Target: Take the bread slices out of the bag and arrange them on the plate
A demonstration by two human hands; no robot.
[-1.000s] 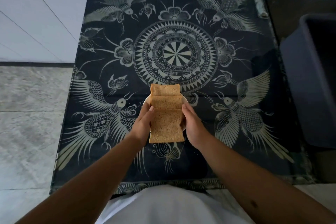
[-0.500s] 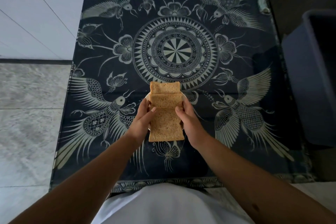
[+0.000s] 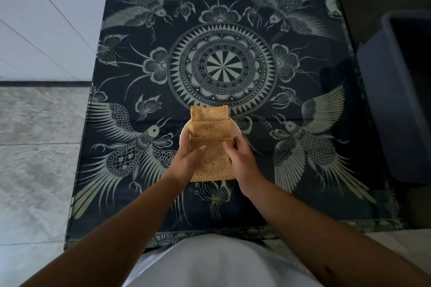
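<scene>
Both hands grip one slice of bread: the left hand [image 3: 186, 158] clasps its left edge with the thumb laid over the top face, and the right hand [image 3: 240, 158] clasps its right edge the same way, thumb on top and fingers curled beneath. Under them lies the table [image 3: 326, 193], a large dark square surface printed with pale birds, butterflies, flowers and a round mandala [image 3: 221, 69] at its middle. Right of the mandala, off the table's edge, stands a dark grey bin [image 3: 396, 100], only partly in frame. Just near of the mandala sits one small white plate [image 3: 183, 134], mostly covered, with its rim showing at the left and right. Three bread slices can be counted, all tan-brown with a speckled, grainy crumb and darker crust edges. The held slice [image 3: 214, 163] is the nearest to the person and the largest in view, reaching out past the plate's near rim. The middle slice [image 3: 210, 127] lies on the plate, overlapped at its near end by the held one. The far slice [image 3: 208, 113] lies beyond it, partly under the middle slice, its far edge touching the mandala's outer ring of points.
</scene>
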